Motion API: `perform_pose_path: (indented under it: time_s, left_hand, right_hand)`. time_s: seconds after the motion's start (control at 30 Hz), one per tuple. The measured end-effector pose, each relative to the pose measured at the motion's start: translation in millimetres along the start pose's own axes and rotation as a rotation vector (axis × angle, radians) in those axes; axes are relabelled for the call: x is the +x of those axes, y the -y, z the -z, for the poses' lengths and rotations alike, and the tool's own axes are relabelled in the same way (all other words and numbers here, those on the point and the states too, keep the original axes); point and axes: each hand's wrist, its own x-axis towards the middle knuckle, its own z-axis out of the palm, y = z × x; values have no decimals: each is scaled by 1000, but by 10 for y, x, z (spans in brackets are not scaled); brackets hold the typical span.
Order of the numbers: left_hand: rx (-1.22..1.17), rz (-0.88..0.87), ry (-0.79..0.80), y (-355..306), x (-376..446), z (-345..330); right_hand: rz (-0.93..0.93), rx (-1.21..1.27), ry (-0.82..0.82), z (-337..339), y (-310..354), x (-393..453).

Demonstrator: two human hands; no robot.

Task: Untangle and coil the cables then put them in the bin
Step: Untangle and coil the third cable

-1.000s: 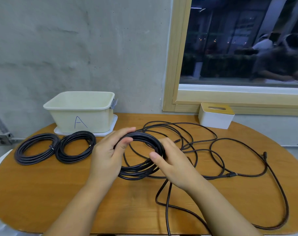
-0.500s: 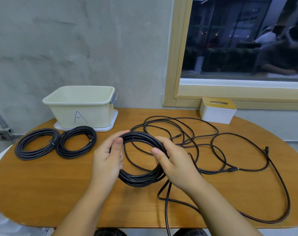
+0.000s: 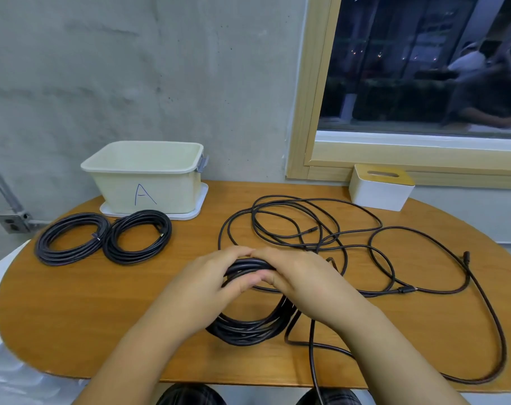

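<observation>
Both hands have come together at the coil's far edge: left hand [image 3: 210, 280] and right hand [image 3: 302, 283] grip the coil [image 3: 248, 328] on the tabletop [image 3: 88, 311]. Behind, the bin [image 3: 144, 178] reads "A".

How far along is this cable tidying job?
Partway. Two finished coils lie on the table in front of the bin, not yet inside it. The left hand and right hand grip a third coil that is being wound. Loose cable still sprawls to the right, waiting to be untangled and coiled.
</observation>
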Motion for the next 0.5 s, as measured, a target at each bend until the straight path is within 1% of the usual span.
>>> perform_pose_path:
  time_s: [0.07, 0.1, 0.2, 0.37, 0.5]
  left_hand:
    - [56, -2, 38, 2, -1, 10]
    - [46, -3, 43, -8, 0, 5]
    - [-66, -8, 3, -61, -12, -36]
    - [-187, -26, -172, -33, -16, -169]
    - [-251, -30, -330, -25, -18, -159]
  right_hand:
    - [22, -23, 2, 10, -6, 4]
    - [29, -39, -3, 21, -3, 6]
    - [44, -83, -31, 47, 1, -3]
    - [39, 42, -184, 31, 8, -51]
    - [-38, 130, -307, 23, -33, -91]
